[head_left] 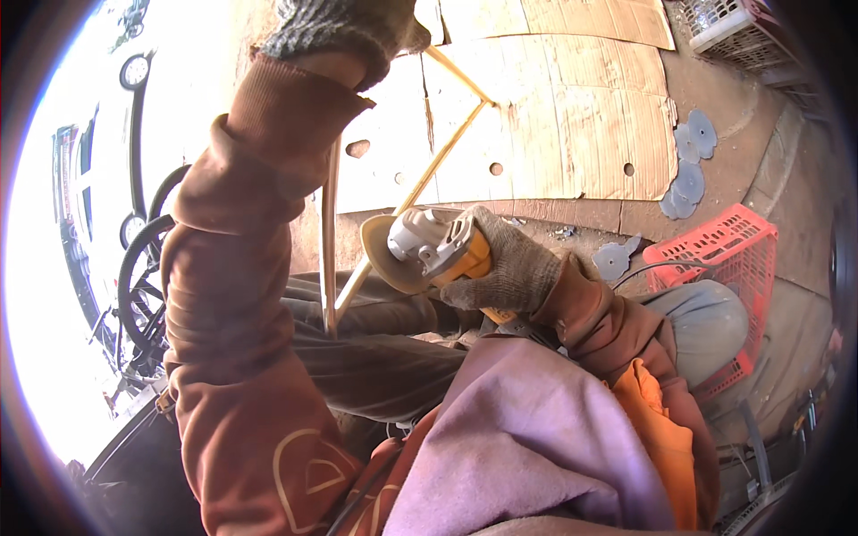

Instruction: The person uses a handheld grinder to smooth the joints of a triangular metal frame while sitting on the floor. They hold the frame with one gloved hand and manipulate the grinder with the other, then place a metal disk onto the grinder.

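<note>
My right hand (514, 263), in a grey knit glove, is closed around the yellow body of an angle grinder (460, 255). Its grey metal head points left, and a pale round disc (384, 255) is fitted there. Just left of the disc rises a frame of thin yellowish bars (442, 163), joined at angles and reaching down by my legs. My left hand (344, 36), also gloved, is at the upper edge with its fingers curled at the frame's upper part. The picture's edge cuts off some of those fingers. Disc and frame lie close; whether they touch I cannot tell.
Flattened cardboard (554, 125) with holes covers the ground ahead. Grey scalloped metal plates (688, 174) lie at its right, another plate (615, 259) nearer. A red plastic crate (760, 241) stands by my right knee, a dark cable (657, 264) beside it. Wheels (134, 71) show at left.
</note>
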### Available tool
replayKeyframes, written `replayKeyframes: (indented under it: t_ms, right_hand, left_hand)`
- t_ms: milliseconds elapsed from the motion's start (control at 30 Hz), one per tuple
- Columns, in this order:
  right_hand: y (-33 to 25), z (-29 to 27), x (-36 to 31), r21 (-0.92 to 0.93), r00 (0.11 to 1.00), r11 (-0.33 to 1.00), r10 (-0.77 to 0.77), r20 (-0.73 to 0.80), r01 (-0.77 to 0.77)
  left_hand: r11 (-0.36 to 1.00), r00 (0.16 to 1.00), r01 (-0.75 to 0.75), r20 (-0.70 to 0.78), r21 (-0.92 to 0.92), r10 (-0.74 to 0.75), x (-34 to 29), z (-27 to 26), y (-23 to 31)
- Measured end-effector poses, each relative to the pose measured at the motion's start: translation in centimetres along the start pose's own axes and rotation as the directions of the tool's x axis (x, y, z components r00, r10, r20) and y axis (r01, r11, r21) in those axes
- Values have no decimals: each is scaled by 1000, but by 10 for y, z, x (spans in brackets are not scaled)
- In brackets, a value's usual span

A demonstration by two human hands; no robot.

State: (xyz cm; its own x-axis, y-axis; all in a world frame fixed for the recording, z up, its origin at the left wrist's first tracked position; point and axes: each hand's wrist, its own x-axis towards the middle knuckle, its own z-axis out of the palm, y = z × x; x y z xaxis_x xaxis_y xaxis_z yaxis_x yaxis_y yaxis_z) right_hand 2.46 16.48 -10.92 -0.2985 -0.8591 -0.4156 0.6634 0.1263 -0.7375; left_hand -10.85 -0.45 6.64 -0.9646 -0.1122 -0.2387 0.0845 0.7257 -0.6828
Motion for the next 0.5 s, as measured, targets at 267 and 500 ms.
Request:
replayKeyframes:
  t_ms: [267, 500]
  right_hand:
    - [32, -71, 29, -8, 921, 997, -74, -383, 77]
    - [-10, 1, 2, -32, 1000, 999, 16, 3, -16]
  left_hand:
    - [996, 985, 85, -153, -4, -84, 5, 12, 7]
    - [998, 990, 63, -128, -3, -63, -10, 9, -1]
